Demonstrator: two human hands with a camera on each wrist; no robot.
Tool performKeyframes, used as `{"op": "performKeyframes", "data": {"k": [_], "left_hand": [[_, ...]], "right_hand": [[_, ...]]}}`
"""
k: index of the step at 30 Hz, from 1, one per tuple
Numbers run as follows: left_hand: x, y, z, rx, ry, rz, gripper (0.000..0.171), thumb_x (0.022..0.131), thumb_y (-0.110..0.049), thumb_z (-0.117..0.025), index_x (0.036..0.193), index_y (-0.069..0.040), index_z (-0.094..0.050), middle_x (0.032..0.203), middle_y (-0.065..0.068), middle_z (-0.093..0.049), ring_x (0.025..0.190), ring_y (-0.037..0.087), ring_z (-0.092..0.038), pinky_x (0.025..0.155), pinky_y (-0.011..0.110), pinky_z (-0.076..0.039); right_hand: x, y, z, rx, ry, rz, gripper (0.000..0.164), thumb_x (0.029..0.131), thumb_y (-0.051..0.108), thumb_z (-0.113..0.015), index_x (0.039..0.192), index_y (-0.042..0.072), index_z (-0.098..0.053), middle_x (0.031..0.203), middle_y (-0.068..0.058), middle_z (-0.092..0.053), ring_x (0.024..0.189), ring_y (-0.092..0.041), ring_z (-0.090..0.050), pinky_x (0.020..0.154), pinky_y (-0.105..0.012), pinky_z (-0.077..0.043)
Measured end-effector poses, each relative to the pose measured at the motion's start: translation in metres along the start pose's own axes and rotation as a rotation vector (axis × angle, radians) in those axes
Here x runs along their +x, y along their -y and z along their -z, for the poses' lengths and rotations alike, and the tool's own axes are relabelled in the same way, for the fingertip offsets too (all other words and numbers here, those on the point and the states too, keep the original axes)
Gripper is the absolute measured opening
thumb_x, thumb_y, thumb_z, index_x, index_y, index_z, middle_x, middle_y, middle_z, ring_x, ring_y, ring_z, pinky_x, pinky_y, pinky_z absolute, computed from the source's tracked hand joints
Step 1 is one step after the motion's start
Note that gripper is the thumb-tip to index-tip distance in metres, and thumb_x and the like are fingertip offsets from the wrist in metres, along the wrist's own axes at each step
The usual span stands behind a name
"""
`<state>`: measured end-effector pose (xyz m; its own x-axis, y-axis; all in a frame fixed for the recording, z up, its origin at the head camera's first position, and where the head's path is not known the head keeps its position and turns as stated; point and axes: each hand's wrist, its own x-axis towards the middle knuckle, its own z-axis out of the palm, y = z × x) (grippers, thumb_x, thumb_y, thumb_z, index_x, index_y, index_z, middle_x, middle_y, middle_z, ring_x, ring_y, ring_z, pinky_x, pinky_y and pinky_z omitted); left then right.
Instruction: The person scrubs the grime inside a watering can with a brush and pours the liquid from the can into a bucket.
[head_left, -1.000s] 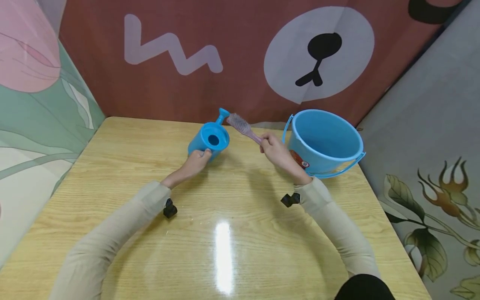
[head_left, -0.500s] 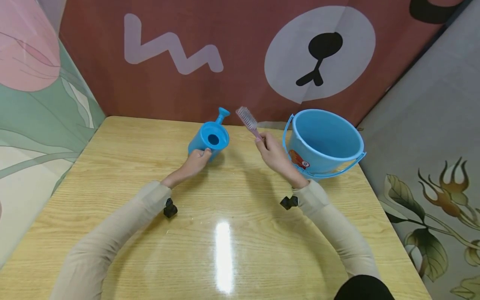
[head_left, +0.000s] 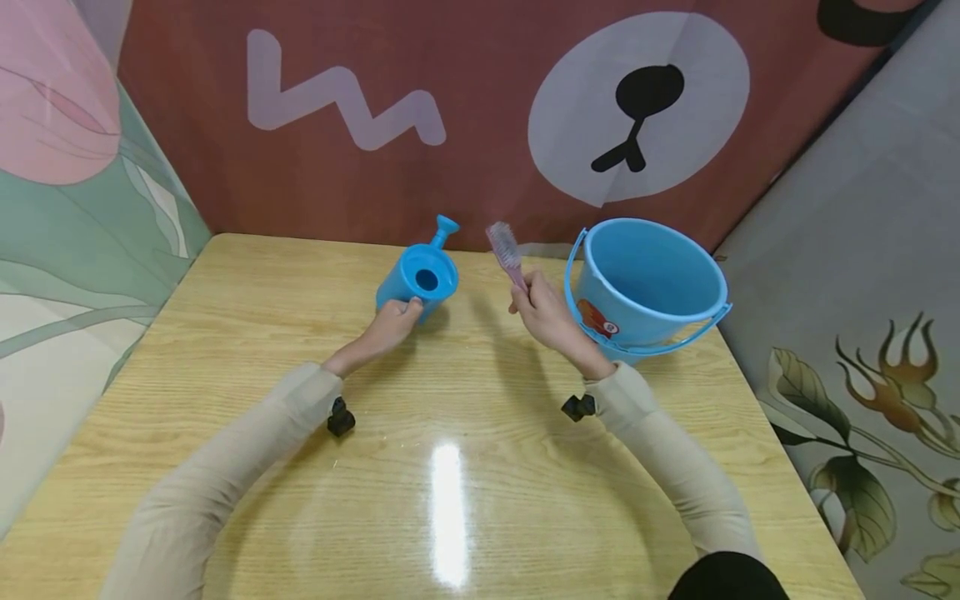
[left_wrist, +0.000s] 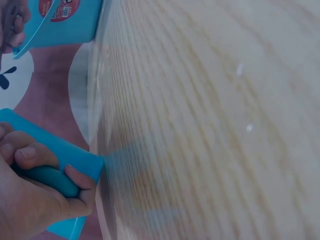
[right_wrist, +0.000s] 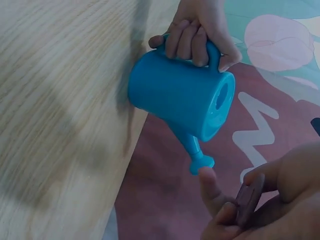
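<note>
My left hand (head_left: 390,325) grips the handle of a blue watering can (head_left: 399,285), its fingers curled round the handle in the left wrist view. The can's top hole faces up and its spout (right_wrist: 192,145) points toward the back wall. Its base is at the tabletop; whether it bears fully on it I cannot tell. My right hand (head_left: 547,312) holds a pinkish-purple brush (head_left: 506,246) by its handle, bristle end up and away from me, apart from the spout. In the right wrist view the brush handle (right_wrist: 250,197) lies between thumb and fingers.
A light-blue bucket (head_left: 652,279) stands at the back right of the wood-grain table (head_left: 315,500), just beyond my right hand, its handle hanging down in front. A brown printed cloth (head_left: 480,167) hangs behind the table's back edge. Patterned cloths flank both sides.
The brush has moved right, away from the can's spout, and points more upward than before. My right hand has turned a little with it. The left hand and the watering can stay in place.
</note>
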<state>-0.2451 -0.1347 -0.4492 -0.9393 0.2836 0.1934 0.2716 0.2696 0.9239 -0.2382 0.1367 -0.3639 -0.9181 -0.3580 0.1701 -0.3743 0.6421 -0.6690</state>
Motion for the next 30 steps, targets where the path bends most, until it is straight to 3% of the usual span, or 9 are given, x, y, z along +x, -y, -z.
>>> {"op": "performKeyframes", "data": {"k": [12, 18, 22, 25, 30], "left_hand": [[-0.002, -0.001, -0.001, -0.009, -0.013, -0.020, 0.044, 0.101, -0.019, -0.035, 0.058, -0.013, -0.035, 0.051, -0.006, -0.029, 0.047, 0.010, -0.024, 0.047, 0.024, -0.024], [-0.001, -0.002, 0.000, -0.014, 0.000, -0.010, 0.047, 0.103, -0.018, -0.034, 0.057, -0.014, -0.036, 0.050, -0.007, -0.031, 0.045, 0.008, -0.025, 0.046, 0.024, -0.025], [-0.007, -0.025, 0.002, -0.007, 0.023, 0.005, 0.047, 0.103, -0.012, -0.034, 0.056, -0.014, -0.036, 0.051, -0.006, -0.031, 0.045, 0.006, -0.026, 0.048, 0.023, -0.026], [-0.013, -0.042, 0.004, -0.008, 0.035, 0.014, 0.046, 0.102, -0.009, -0.034, 0.056, -0.013, -0.036, 0.051, -0.005, -0.032, 0.045, 0.005, -0.027, 0.048, 0.023, -0.026], [-0.014, -0.042, 0.004, -0.014, 0.033, 0.010, 0.047, 0.102, -0.009, -0.034, 0.056, -0.013, -0.037, 0.051, -0.006, -0.032, 0.045, 0.005, -0.027, 0.048, 0.023, -0.027]], "right_hand": [[-0.003, -0.008, -0.004, -0.088, 0.062, -0.077, 0.019, 0.106, 0.012, -0.042, 0.113, -0.005, -0.048, 0.093, -0.017, -0.068, 0.061, -0.021, -0.050, 0.057, -0.032, -0.038], [-0.004, -0.012, -0.003, -0.109, 0.097, -0.127, 0.018, 0.103, 0.020, -0.048, 0.104, 0.002, -0.050, 0.072, -0.010, -0.062, 0.053, -0.018, -0.054, 0.051, -0.032, -0.041], [-0.003, -0.018, -0.004, -0.166, 0.144, -0.158, 0.018, 0.101, 0.022, -0.054, 0.096, 0.004, -0.054, 0.063, -0.004, -0.063, 0.053, -0.016, -0.058, 0.051, -0.031, -0.042], [-0.003, -0.024, -0.006, -0.206, 0.166, -0.187, 0.019, 0.099, 0.022, -0.056, 0.093, 0.004, -0.055, 0.069, -0.005, -0.065, 0.056, -0.017, -0.060, 0.053, -0.031, -0.045], [-0.002, -0.031, -0.008, -0.282, 0.166, -0.214, 0.019, 0.097, 0.020, -0.059, 0.093, 0.002, -0.055, 0.076, -0.010, -0.065, 0.059, -0.019, -0.061, 0.056, -0.034, -0.047]]}}
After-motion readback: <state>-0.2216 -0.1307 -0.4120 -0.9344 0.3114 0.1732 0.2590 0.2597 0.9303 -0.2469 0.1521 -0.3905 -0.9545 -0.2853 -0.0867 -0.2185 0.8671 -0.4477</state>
